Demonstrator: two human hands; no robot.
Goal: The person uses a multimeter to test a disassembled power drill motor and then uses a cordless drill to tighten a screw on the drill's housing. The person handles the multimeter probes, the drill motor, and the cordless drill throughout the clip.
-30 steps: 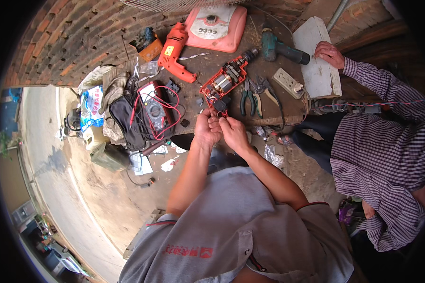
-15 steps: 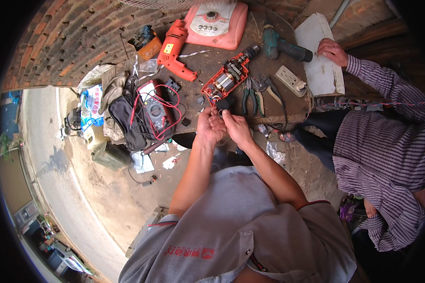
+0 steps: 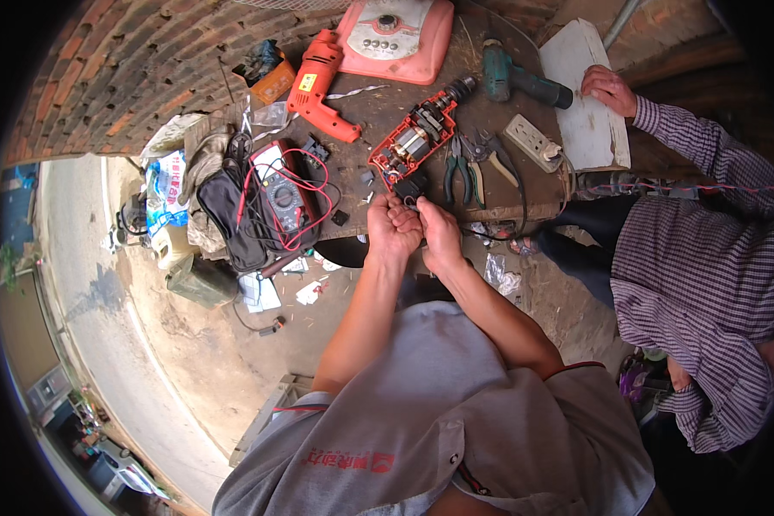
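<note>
The opened drill [image 3: 423,129] lies on the table [image 3: 353,163], left of the pliers [image 3: 449,180]; at its near end the left hand [image 3: 394,227] curls and the right hand [image 3: 440,234] bends close, pinching what, I can't tell; gentle finger movements would spare its bare motor [image 3: 410,144]

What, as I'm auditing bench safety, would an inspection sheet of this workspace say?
Surface: worn wooden bench.
Work in hand: opened red power tool, motor exposed.
Clutter: orange drill, teal drill and pliers on the bench; multimeter at left; paper scraps on the ground.
Grips: left grip and right grip close together at the tool's near end; what they pinch is unclear.
Cables: red test lead looped by the multimeter; plug at the power strip.
Surroundings: brick wall; another person's hand on a white board at right.
</note>
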